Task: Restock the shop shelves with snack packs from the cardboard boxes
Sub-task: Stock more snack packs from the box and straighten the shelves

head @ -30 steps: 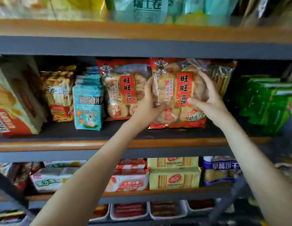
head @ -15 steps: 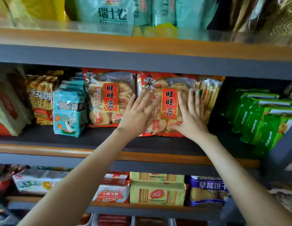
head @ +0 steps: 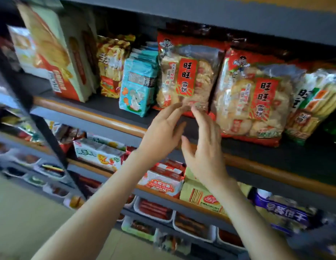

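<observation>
Two red rice-cracker packs stand side by side on the middle shelf [head: 92, 113]: a left pack [head: 187, 76] and a right pack [head: 255, 102]. My left hand [head: 161, 134] hangs in front of the shelf edge with relaxed fingers, its fingertips at the bottom edge of the left pack. My right hand [head: 204, 147] is beside it, fingers straight, its fingertips also near that pack's lower edge. Neither hand holds anything. The frame is motion-blurred. No cardboard box is in view.
A teal biscuit pack [head: 137, 85], a yellow snack bag [head: 112, 64] and tall cracker boxes [head: 58, 53] stand left of the red packs; stick-cracker packs [head: 313, 102] stand to the right. Lower shelves hold white, yellow and purple packs and trays of sausages. A dark upright post [head: 32, 102] crosses the left.
Both hands have come off the right red pack, which stays standing on the shelf, and have drawn back and down to the left pack's lower edge. The view has swung left and tilted.
</observation>
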Available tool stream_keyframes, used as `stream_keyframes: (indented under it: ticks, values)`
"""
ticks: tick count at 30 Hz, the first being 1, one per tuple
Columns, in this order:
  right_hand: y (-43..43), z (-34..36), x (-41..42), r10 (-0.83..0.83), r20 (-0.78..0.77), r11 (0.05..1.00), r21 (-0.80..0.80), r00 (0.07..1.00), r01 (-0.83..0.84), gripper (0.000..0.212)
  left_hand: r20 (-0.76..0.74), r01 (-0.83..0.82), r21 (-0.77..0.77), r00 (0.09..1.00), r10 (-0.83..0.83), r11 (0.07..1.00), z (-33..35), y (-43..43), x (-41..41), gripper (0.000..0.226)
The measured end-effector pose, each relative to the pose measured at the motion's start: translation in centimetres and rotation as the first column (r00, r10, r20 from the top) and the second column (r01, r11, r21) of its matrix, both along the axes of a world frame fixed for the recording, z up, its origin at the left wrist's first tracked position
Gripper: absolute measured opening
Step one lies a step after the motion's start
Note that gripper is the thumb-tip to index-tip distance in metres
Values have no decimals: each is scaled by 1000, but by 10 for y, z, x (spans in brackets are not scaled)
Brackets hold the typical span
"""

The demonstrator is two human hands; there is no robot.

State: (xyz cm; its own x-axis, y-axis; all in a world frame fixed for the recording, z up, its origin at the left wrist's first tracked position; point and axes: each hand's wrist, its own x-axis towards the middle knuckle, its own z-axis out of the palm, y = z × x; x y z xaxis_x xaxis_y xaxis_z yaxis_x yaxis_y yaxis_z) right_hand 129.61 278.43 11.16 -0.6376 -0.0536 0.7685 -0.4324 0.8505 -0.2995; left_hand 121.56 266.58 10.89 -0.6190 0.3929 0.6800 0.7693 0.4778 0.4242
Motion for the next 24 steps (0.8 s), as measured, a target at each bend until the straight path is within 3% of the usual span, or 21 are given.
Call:
stream_keyframes:
  ticks: [5,9,12,15,18,24]
  values:
    - [-125,-36,-32,320,167,943,-148,932,-297,46,137,-195,63,973,185,979,-43,-144,26,33]
    - [-237,-70,-58,524,332,852,-197,785,-485,45,372,-459,101,840,394,883,-78,-259,47,29]
    - [-320,-105,-71,589,508,805,-301,629,-511,48,626,-615,55,635,453,787,-118,-338,64,28]
    - [-395,-138,-78,591,659,779,-318,465,-540,46,782,-769,-5,395,482,639,-159,-406,91,27]
    - [-459,-169,-86,581,739,740,-305,341,-599,43,864,-870,-126,140,483,476,-198,-465,119,29]
    - [-579,-246,-114,430,894,665,-219,127,-714,48,914,-921,-317,-233,332,227,-278,-556,174,33]
